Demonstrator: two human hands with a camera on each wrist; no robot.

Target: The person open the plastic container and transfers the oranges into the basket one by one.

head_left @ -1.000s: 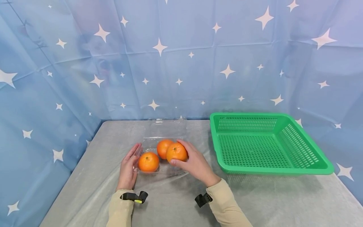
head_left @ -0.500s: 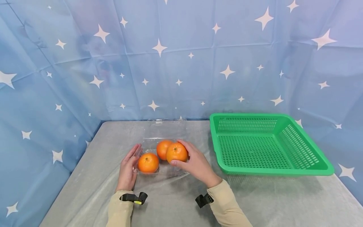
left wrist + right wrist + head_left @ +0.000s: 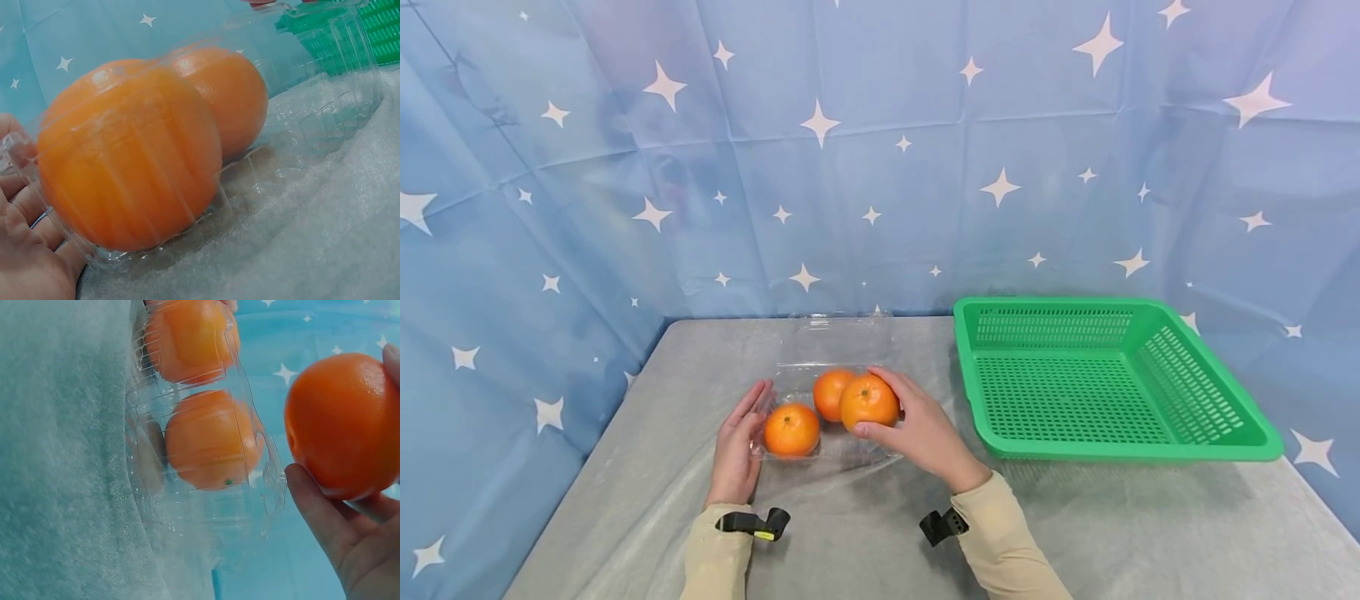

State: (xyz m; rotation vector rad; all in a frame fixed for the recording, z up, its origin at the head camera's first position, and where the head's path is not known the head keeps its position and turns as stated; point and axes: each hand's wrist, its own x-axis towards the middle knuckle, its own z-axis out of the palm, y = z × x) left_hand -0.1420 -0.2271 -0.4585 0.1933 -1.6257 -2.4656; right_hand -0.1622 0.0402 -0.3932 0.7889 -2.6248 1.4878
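Observation:
In the head view my right hand grips an orange between thumb and fingers, over the right part of a clear plastic clamshell box. The right wrist view shows this held orange apart from the box and above its rim. Two other oranges sit in the box: one at the front left, one behind, partly covered by the held one. My left hand rests against the box's left side with its fingers extended; in the left wrist view some fingers show through the plastic.
A green perforated plastic basket stands on the right of the grey cloth-covered table. The box's clear lid is raised at its back. Behind the table hangs a blue curtain with white stars.
The right hand and its orange have shifted very slightly to the right. The left hand, the box and the other two oranges stay essentially where they were.

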